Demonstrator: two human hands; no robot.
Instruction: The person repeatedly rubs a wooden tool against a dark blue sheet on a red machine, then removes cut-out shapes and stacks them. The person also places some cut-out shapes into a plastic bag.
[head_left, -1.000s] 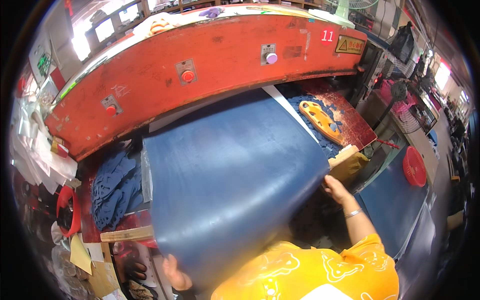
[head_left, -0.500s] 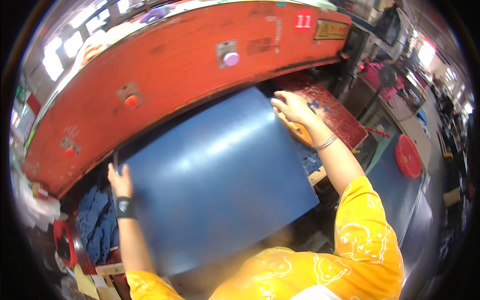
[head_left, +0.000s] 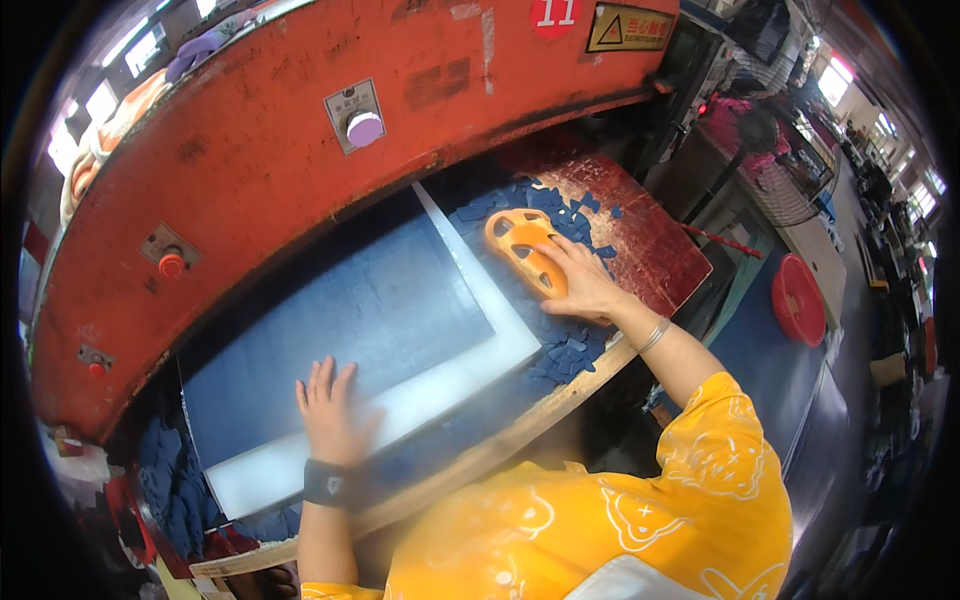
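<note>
The orange form (head_left: 533, 238), long and rounded with holes through it, is on the right side of the work table, over a heap of blue scraps (head_left: 565, 360) and apart from the blue sheet (head_left: 350, 310). The right hand (head_left: 580, 280) is partly closed around its near end, the fingers over the top and the thumb at the left side; it seems to have hold of it, but I cannot tell if the form is lifted at all. Such a grip from above probably suits its thick body and leaves the palm clear of the scraps. The left hand (head_left: 335, 420) is open, with the fingers spread and nothing in the grasp; it is slightly blurred, over the near edge of the sheet, perhaps to keep this sheet flat. The sheet lies on a white board (head_left: 470, 365), which shows as a pale border along the near and right sides, and the board probably gives it a firm, even support. Around them the red table surface (head_left: 650, 230) is worn and scratched, and a wooden strip (head_left: 565, 398) closes its near edge. Behind is the orange-red beam (head_left: 250, 150) of a machine, carrying a pale purple button (head_left: 365, 128) and red ones. In the room at right stand a black fan (head_left: 757, 132) and a pinkish-red basket (head_left: 798, 300).
</note>
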